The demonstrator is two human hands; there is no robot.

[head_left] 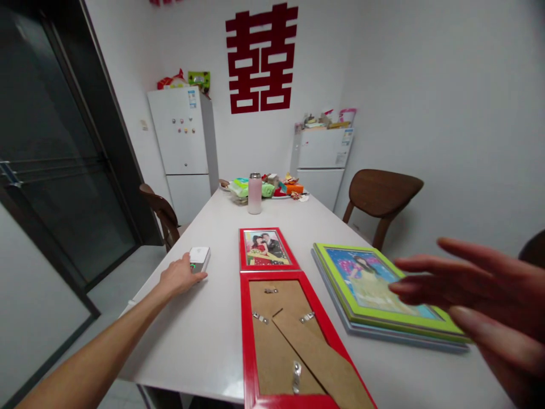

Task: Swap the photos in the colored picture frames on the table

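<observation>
At the table's left edge, my left hand (181,276) is closed around the near end of a small white-and-grey device (200,254) with a lit green display, resembling a power bank. The device rests on the tabletop. My right hand (489,295) is raised at the right, fingers apart and holding nothing. It is nearest a stack topped by a lime-green picture frame (332,267), with light blue-grey frame edges below. Between my hands, a large red frame (251,341) lies face down, showing its brown backing, folded stand leg and metal clips. Beyond it lies a smaller red picture frame (243,250), photo upward.
A pink bottle (254,196) stands upright on the white table (213,335). Behind it are colourful packets (272,186). Brown chairs flank the table, one on the left (164,216) and one on the right (381,193). White fridges stand by the back wall.
</observation>
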